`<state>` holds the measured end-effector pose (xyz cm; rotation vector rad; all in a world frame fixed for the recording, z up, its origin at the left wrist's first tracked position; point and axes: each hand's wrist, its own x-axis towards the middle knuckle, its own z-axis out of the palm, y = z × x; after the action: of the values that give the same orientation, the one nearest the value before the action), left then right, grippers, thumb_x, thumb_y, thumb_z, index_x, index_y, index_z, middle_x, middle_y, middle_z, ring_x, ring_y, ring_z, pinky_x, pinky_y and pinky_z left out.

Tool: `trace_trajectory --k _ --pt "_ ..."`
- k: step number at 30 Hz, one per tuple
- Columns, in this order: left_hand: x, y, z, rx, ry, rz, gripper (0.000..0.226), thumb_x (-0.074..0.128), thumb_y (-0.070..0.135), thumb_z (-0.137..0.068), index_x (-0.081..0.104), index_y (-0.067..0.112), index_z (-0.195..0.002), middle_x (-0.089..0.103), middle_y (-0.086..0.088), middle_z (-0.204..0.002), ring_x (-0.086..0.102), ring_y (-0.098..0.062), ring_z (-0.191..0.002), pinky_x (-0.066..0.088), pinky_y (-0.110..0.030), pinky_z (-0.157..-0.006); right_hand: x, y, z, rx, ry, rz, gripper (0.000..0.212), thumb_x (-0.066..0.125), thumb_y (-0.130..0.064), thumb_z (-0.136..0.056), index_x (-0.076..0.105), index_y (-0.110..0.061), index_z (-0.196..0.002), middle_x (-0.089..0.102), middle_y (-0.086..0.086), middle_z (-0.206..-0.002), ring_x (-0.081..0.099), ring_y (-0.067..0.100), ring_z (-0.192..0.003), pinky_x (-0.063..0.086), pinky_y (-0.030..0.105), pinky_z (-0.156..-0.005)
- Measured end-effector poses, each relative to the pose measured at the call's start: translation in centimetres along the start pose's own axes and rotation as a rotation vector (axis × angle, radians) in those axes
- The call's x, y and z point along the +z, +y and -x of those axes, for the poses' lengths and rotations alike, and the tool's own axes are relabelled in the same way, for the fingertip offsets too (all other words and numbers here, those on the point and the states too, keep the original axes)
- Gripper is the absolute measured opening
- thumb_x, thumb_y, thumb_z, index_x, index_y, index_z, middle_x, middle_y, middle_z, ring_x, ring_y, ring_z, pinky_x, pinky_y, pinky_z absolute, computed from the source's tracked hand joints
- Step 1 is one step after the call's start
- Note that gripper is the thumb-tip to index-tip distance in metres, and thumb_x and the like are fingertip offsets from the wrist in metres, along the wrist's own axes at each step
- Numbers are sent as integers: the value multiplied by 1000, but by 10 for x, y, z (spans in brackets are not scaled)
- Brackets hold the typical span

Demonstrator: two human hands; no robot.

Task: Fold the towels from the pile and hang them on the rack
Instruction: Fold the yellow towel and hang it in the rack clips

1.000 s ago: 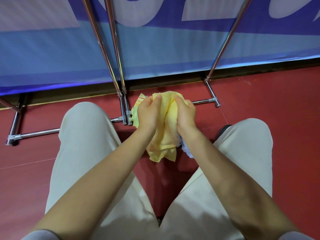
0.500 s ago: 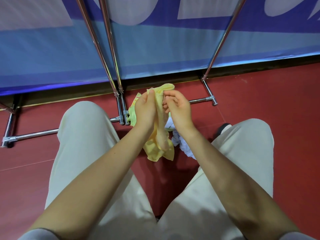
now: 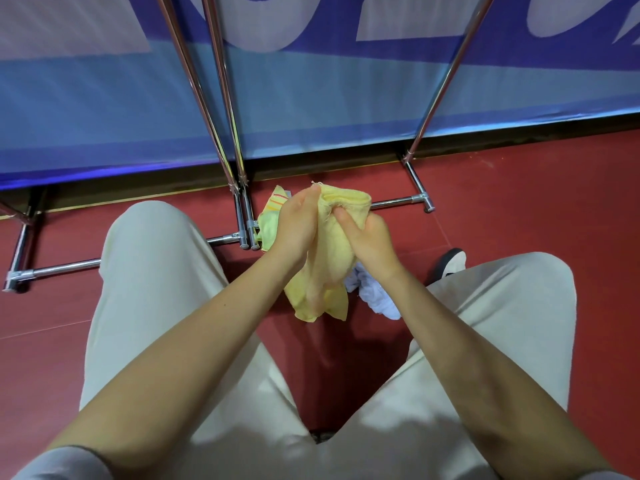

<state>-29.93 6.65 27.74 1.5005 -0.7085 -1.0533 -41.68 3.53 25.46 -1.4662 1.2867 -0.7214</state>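
towel [image 3: 332, 258], yellow, hangs bunched between the knees above the red floor [image 3: 519, 216], now gripped by both hands again: left hand [image 3: 298, 225] and right hand [image 3: 369, 237] fingers clamped on its top edge, the right having regripped. folding barely begun; rack [image 3: 221, 140] just beyond.

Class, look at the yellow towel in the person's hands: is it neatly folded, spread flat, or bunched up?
Bunched up. The yellow towel hangs crumpled between the left hand and right hand, with uneven folds and loose corners dangling.
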Motion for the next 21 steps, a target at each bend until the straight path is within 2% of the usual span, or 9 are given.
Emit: trace_trajectory --k 3,6,9,11,13,15,16,19,21 --pt "5 1 10 -84 -41 22 44 33 33 -105 61 16 -75 64 2 -75 59 -13 -78 47 -32 -83 1 3 4 18 90 -74 25 61 -44 -89 70 -24 -77 72 13 -86 68 29 -86 54 44 -79" --pt "10 0 20 -51 -133 -32 44 36 42 -103 66 12 -95 70 -3 -95 64 -16 -94 48 -30 -89 -3 3 7 45 150 -92 28 56 -45 -93 68 -25 -77 72 8 -79 68 22 -75 53 33 -71" --pt "10 -1 25 36 -119 -91 27 49 30 -100 61 24 -78 60 14 -72 55 -1 -69 42 -19 -68 -5 4 10 62 158 -116 42 47 -44 -98 61 -15 -71 52 0 -61 49 10 -57 41 25 -55" --pt "9 1 22 54 -77 -90 31 50 26 -100 56 21 -70 53 13 -65 48 0 -61 39 -18 -62 -4 5 10 58 132 -138 54 40 -47 -100 58 -2 -77 45 3 -64 45 13 -60 39 28 -57" --pt "7 5 19 74 -38 -84 33 49 25 -100 59 7 -75 53 3 -69 48 -4 -63 40 -19 -63 0 5 7 54 97 -162 60 37 -51 -98 61 4 -93 54 3 -74 53 11 -70 45 29 -68" --pt "3 9 15 67 9 -51 36 49 29 -99 62 -4 -91 58 -6 -79 53 -12 -74 45 -28 -71 6 1 4 64 83 -180 57 38 -60 -93 63 -11 -107 67 -4 -93 62 8 -90 49 30 -87" --pt "2 11 13 55 33 -28 38 49 31 -98 62 -5 -95 59 -9 -83 55 -16 -78 46 -33 -75 9 0 2 52 80 -186 50 38 -61 -92 62 -19 -107 68 -6 -97 63 8 -94 48 32 -91" --pt "-6 17 8 38 84 41 31 47 29 -99 62 4 -89 59 -6 -79 55 -18 -77 46 -33 -73 18 -3 -2 -8 93 -140 40 45 -60 -89 54 -21 -89 60 -4 -79 57 12 -77 49 39 -79" --pt "-12 23 4 12 121 119 26 45 24 -101 60 12 -84 61 -1 -77 57 -14 -73 47 -27 -68 23 -4 -6 -41 57 -159 28 50 -51 -91 54 -23 -91 57 -8 -78 55 10 -76 47 35 -76"
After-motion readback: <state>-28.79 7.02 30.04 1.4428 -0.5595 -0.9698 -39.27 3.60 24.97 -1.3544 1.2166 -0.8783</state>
